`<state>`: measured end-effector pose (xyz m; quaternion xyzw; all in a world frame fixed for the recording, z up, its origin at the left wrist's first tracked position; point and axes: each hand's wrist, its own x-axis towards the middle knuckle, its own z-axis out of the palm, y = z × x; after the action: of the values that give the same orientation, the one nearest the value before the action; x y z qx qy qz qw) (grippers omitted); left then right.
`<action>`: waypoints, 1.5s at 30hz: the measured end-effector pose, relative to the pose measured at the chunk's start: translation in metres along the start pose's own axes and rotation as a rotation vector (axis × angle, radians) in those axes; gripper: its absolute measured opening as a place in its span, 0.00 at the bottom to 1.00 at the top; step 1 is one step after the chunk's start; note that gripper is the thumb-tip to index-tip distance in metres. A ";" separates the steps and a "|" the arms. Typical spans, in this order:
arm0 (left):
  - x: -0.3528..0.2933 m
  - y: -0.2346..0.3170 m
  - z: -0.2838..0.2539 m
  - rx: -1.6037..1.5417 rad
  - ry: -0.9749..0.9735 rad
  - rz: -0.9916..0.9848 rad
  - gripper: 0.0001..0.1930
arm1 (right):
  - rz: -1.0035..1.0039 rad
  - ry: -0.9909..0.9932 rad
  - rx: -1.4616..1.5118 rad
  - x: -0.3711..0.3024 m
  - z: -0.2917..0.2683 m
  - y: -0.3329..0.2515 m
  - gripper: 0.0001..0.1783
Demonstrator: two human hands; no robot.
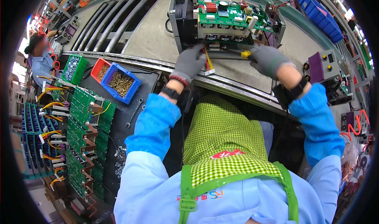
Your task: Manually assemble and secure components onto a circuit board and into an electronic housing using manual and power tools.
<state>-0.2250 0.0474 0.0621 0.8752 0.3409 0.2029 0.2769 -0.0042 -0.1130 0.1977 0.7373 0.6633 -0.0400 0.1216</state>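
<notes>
An open-framed electronic unit [221, 36] with a green circuit board [225, 17] on top stands on the bench in front of me. My left hand [190, 62], in a grey glove, is closed at the unit's lower front left; its fingertips and whatever they hold are hidden. Right beside those fingers, a bundle of yellow and red wires [207, 59] hangs down to a white connector [209, 71]. My right hand [270, 61], also gloved, is closed around a hand tool with a yellow and black handle [246, 54]. Its thin dark end points left along the unit's front; its kind is unclear.
Blue [134, 90], red [95, 73] and green [81, 75] bins of small hardware stand at my left, near a wrench [133, 114] and stacked green circuit boards [81, 135]. Metal rollers [112, 25] lie beyond. Another unit [321, 68] sits at right. Another person [40, 62] is far left.
</notes>
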 end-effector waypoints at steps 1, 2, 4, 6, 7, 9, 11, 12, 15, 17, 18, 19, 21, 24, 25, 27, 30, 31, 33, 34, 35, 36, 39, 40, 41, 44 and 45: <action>-0.010 -0.002 0.000 -0.078 0.029 -0.116 0.29 | -0.022 0.037 0.051 -0.014 0.005 0.006 0.15; -0.016 -0.003 0.003 -0.143 0.071 -0.278 0.30 | -0.004 0.039 0.066 -0.026 0.010 0.011 0.16; -0.022 0.000 0.014 -0.086 -0.050 -0.325 0.29 | -0.041 0.061 0.087 -0.039 0.021 0.017 0.17; -0.019 0.007 0.025 -0.116 -0.086 -0.319 0.29 | -0.113 0.143 0.136 -0.042 0.031 0.019 0.18; -0.014 0.012 0.028 -0.283 -0.227 -0.290 0.27 | -0.085 0.138 0.174 -0.041 0.035 0.020 0.18; -0.014 0.025 0.034 -0.756 -0.332 -0.336 0.21 | -0.099 0.175 0.269 -0.040 0.041 0.023 0.18; -0.023 0.037 0.036 -1.057 -0.312 -0.464 0.18 | -0.028 0.196 0.335 -0.040 0.046 0.029 0.17; -0.029 0.042 0.036 -1.161 -0.267 -0.505 0.18 | -0.030 0.219 0.358 -0.041 0.049 0.033 0.17; -0.029 0.039 0.030 -0.964 -0.222 -0.320 0.17 | 0.027 0.228 0.379 -0.045 0.058 0.044 0.15; -0.013 0.026 0.023 -0.527 -0.109 -0.027 0.18 | -0.047 0.304 0.287 -0.041 0.066 0.047 0.16; 0.001 0.015 0.018 -0.293 0.019 0.157 0.20 | -0.056 0.327 0.240 -0.037 0.070 0.047 0.16; 0.015 0.008 0.016 -0.242 0.046 0.230 0.20 | -0.033 0.289 0.195 -0.033 0.073 0.045 0.15; 0.033 -0.005 0.016 -0.143 0.031 0.289 0.19 | -0.028 0.330 0.096 -0.025 0.079 0.041 0.14; 0.042 -0.011 0.023 -0.122 0.004 0.364 0.19 | -0.031 0.362 0.038 -0.016 0.085 0.037 0.13; 0.043 -0.011 0.024 -0.124 -0.006 0.336 0.18 | -0.027 0.374 0.025 -0.013 0.087 0.036 0.13; 0.041 -0.009 0.025 -0.115 -0.037 0.279 0.17 | -0.040 0.375 0.050 -0.008 0.090 0.035 0.13; 0.041 -0.002 0.020 -0.099 -0.051 0.246 0.17 | -0.056 0.378 0.046 0.001 0.093 0.035 0.12; 0.040 0.000 0.019 -0.115 -0.025 0.269 0.17 | -0.063 0.357 0.052 0.004 0.093 0.035 0.12; 0.036 0.005 0.018 -0.054 0.009 0.234 0.19 | -0.096 0.371 0.082 0.009 0.093 0.036 0.11; 0.031 0.006 0.020 0.019 0.019 0.179 0.21 | -0.121 0.405 0.101 0.011 0.093 0.036 0.11; 0.026 0.007 0.022 0.084 0.058 0.149 0.23 | -0.136 0.446 0.117 0.013 0.093 0.037 0.11; 0.018 0.007 0.026 0.154 0.065 0.059 0.25 | -0.132 0.445 0.101 0.014 0.094 0.037 0.12; 0.002 -0.003 0.032 0.264 0.078 -0.034 0.35 | -0.093 0.462 0.058 0.019 0.096 0.037 0.12; 0.001 -0.008 0.033 0.160 0.085 -0.001 0.34 | -0.087 0.458 0.056 0.021 0.097 0.037 0.12; 0.001 -0.013 0.033 0.065 0.081 0.016 0.34 | -0.082 0.456 0.056 0.023 0.099 0.036 0.12; 0.006 -0.023 0.032 0.012 0.055 0.047 0.32 | -0.034 0.424 0.035 0.026 0.101 0.035 0.12; 0.007 -0.025 0.032 0.037 0.061 0.070 0.32 | -0.053 0.429 0.043 0.027 0.102 0.035 0.12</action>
<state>-0.2141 0.0565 0.0233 0.8849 0.3221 0.2330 0.2429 0.0445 -0.1140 0.0974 0.7138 0.6920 0.1006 -0.0391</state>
